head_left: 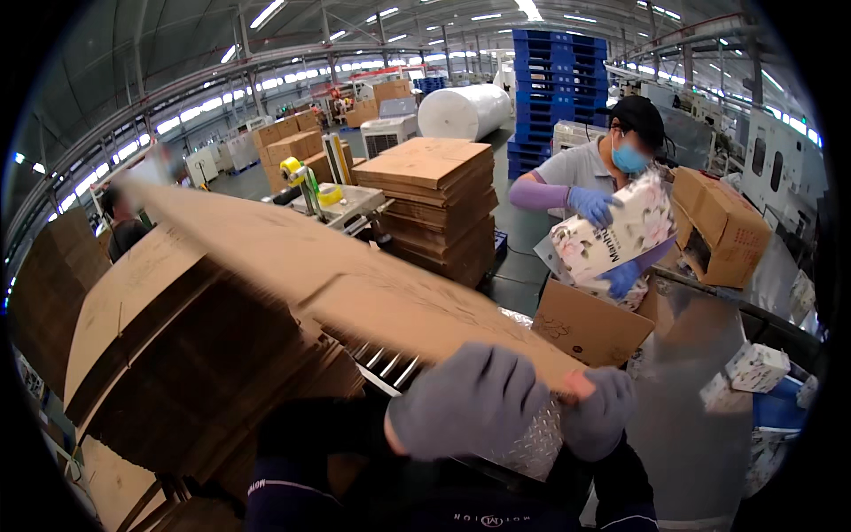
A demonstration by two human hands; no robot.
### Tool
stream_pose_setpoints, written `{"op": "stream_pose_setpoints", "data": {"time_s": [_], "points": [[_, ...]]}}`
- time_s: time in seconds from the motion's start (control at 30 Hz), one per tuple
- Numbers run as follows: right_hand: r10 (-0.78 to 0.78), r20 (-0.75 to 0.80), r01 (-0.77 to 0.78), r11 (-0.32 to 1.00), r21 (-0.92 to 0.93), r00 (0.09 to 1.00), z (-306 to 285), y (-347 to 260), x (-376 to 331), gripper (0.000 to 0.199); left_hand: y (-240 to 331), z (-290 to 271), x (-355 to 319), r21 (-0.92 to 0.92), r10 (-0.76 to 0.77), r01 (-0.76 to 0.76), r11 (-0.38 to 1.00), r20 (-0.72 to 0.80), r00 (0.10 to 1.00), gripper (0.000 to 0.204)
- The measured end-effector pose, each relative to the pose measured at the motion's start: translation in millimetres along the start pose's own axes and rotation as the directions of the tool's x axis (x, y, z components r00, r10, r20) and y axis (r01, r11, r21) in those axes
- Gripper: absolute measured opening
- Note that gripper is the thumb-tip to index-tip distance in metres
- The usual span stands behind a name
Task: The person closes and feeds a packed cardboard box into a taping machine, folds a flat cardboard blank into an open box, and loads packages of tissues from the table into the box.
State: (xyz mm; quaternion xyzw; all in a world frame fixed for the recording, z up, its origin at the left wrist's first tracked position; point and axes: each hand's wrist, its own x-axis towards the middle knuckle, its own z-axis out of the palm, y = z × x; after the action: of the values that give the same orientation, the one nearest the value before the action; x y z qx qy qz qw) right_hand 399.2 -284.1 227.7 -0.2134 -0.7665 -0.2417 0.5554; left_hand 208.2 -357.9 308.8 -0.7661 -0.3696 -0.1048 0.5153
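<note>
**2 gloved hands and 1 cardboard sheet among cartons and stacks**

In front: 1 left hand, 1 right hand and 1 cardboard sheet. Around them: at least 2 other people, 2 brown cartons near the closer person, at least 2 stacks of flattened cardboard, 1 tall blue pallet stack, 1 big white roll, at least 3 flowered packs.

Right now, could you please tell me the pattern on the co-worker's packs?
White packs with pink flowers, seen best in the head view.
</note>
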Motion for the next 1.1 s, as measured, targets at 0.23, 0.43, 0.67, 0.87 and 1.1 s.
{"op": "stream_pose_setpoints", "data": {"time_s": [0.23, 0.43, 0.67, 0.87, 1.1], "points": [[0.267, 0.46, -0.212, 0.963, -0.169, 0.847, -32.7, 84.9, -87.4, 0.021, -30.3, 175.6, -75.9, -0.344, -0.162, 0.366, 0.865, 0.498, 0.852, 0.029], [0.587, 0.368, -0.451, 0.801, -0.395, 0.721, -50.4, 101.0, -122.3, 0.025, -2.6, 199.1, -139.7, -0.596, -0.09, 0.365, 0.716, 0.439, 0.894, 0.023], [0.739, -0.209, -0.641, 0.365, -0.676, 0.641, 50.4, 32.0, -117.0, 0.079, -27.4, 195.1, -120.2, -0.699, 0.073, 0.484, 0.526, 0.604, 0.794, 0.048], [0.908, -0.216, -0.925, 0.377, 0.048, 0.359, 26.1, 29.4, -188.7, 0.078, -44.8, 236.3, -90.7, -0.582, 0.162, 0.574, 0.576, 0.77, 0.617, 0.062], [0.72, 0.666, -0.977, 0.085, 0.194, 0.195, -51.0, 29.8, -70.8, 0.078, -49.1, 272.6, -58.4, -0.672, 0.218, 0.551, 0.495, 0.71, 0.67, 0.035]]}}
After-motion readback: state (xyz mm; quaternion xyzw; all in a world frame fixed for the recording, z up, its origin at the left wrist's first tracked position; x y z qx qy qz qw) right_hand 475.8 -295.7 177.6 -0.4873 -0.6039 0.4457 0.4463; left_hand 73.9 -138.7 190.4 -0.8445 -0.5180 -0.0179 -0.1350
